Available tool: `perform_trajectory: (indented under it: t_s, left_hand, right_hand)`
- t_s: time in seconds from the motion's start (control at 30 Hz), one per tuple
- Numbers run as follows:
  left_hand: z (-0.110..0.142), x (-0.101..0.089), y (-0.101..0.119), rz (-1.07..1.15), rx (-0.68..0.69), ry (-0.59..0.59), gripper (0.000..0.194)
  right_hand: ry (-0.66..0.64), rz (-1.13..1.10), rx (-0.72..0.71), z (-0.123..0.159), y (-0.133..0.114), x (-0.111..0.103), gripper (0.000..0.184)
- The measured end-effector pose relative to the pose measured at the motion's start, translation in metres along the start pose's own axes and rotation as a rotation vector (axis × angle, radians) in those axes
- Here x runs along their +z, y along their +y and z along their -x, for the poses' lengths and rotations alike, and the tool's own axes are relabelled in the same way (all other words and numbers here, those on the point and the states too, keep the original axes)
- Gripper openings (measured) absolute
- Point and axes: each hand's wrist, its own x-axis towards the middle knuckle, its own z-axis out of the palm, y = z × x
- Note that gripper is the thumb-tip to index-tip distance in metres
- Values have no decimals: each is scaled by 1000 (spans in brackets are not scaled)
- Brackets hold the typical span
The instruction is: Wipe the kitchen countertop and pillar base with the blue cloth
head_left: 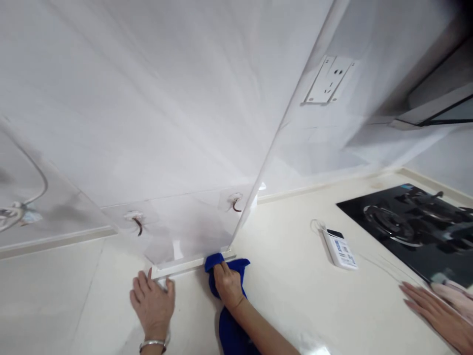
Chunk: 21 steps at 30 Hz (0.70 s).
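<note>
My right hand point(228, 286) is closed on a blue cloth point(229, 325) and presses it against the foot of a white wall corner point(192, 265), where the worktop point(295, 276) meets the wall. My left hand point(152, 303) lies flat on the worktop, fingers spread, its fingertips touching the white strip at the base of the wall. A metal bracelet sits on that wrist.
Two hooks point(137, 223) are stuck on the wall low down. A black gas hob point(417, 224) is set in the worktop at right, a small white device point(340, 249) beside it. Another person's hand point(436, 310) rests at the right edge. A socket point(328, 79) is on the wall.
</note>
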Motion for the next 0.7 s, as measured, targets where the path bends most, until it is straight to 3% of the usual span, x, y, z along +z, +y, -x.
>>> perform_trajectory:
  t_s: [0.13,0.27,0.5,0.7]
  left_hand:
    - [0,-2,2,6,-15,-1,70]
    - [0,-1,2,5,-7,-10,71]
    - [2,0,1,21,-18,-18,70]
    - [1,-2,3,53,-43,-29,70]
  right_hand:
    - [45,28,86,4,41,-16,30]
    - [47,20,120,6,54,-19,30]
    - [64,3,158,6,31,-6,29]
    - [48,-19,111,1,-17,11,29]
